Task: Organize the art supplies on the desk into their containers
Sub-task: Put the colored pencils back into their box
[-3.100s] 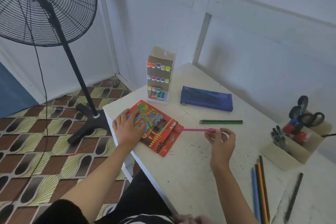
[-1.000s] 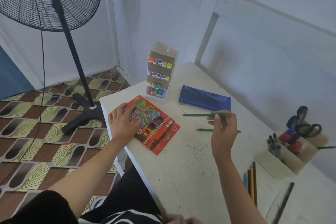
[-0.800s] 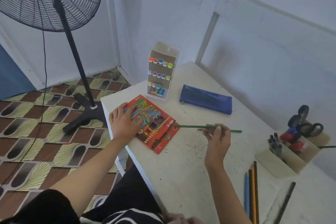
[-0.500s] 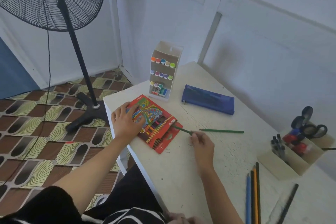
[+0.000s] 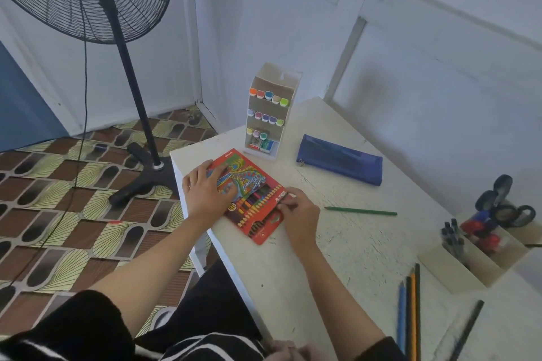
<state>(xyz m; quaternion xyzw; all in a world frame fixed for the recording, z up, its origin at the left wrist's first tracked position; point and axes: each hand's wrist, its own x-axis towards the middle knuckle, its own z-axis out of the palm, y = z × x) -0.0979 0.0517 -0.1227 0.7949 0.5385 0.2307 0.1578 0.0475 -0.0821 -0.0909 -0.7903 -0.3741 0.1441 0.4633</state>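
Just right of the right hand (image 5: 300, 214), fingers curled, grip unclear, a green pencil (image 5: 360, 211) lay left-to-right mid-frame; the left hand (image 5: 203, 195) pressed flat on the pencil box (image 5: 250, 182).

A home room, with a standing fan (image 5: 133, 91) on patterned floor (image 5: 58, 214) beside a white desk (image 5: 322, 272).
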